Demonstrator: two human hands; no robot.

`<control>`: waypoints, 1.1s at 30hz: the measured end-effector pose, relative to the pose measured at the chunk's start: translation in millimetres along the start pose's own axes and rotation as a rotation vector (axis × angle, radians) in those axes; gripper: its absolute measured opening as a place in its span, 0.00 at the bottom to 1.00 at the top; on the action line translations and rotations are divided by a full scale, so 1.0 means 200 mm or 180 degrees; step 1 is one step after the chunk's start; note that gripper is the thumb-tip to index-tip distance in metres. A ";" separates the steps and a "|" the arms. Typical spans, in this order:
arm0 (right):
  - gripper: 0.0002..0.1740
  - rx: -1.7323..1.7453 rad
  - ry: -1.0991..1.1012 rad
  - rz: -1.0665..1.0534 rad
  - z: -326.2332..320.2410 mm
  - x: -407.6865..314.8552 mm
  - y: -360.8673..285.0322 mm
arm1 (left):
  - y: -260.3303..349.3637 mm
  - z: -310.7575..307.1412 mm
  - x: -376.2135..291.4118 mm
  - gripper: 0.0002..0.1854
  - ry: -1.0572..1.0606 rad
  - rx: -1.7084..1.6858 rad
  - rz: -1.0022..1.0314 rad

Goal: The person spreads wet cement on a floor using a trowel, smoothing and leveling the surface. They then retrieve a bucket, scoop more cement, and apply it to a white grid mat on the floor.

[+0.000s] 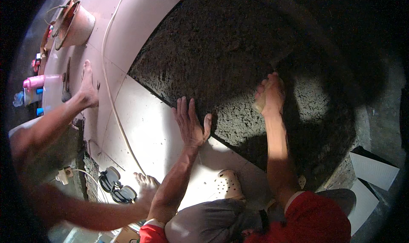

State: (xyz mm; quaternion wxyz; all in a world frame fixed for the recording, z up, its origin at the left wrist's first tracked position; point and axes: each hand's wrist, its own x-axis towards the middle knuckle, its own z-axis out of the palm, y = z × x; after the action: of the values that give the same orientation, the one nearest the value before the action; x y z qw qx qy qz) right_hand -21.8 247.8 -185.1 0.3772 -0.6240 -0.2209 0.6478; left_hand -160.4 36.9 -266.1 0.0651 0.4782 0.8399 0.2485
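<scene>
My left hand (190,124) has its fingers spread at the edge of a pale floor tile (143,124), the fingertips reaching onto the dark mortar bed (204,51). Nothing is held in it. My right hand (271,92) is farther right, low over the mortar, with its fingers curled. Blur and shadow hide whether a tool is in its grasp. Sunlit mortar (238,121) between the hands shows a rough, pitted surface.
Another person's bare feet (88,86) rest on tiles at left. Around them are a bucket (80,27), a rubber mallet (66,92), a pink bottle (35,82), a cable (107,83) and dark oval objects (123,193). Tile pieces (375,169) lie right. My beige clog (228,185) stands on tile.
</scene>
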 end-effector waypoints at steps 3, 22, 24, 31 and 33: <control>0.22 -0.0072 -0.0377 -0.0217 -0.01 0.01 -0.08 | 0.02 0.02 0.00 0.39 0.0038 0.0129 0.0040; 0.20 -0.1013 -0.0666 -0.0272 -0.15 0.27 -0.37 | 0.15 0.03 0.03 0.38 0.0171 -0.0008 0.0157; 0.21 -0.2314 -0.1006 -0.0895 -0.13 0.35 -0.62 | 0.13 0.03 0.04 0.38 0.0177 -0.0023 0.0154; 0.23 -0.5970 -0.1203 -0.2304 0.08 0.61 -1.29 | 0.11 0.04 0.03 0.38 0.0224 -0.0073 0.0187; 0.24 -0.5984 -0.1312 -0.2997 0.04 0.64 -1.29 | 0.12 0.05 0.03 0.38 0.0192 -0.0037 0.0158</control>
State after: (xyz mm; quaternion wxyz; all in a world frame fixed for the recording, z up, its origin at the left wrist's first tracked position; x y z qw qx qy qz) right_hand 32.9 507.2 -70.3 -0.0873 -0.3948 -0.9091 0.1001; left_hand -141.6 54.6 -262.8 0.0364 0.4908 0.8279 0.2692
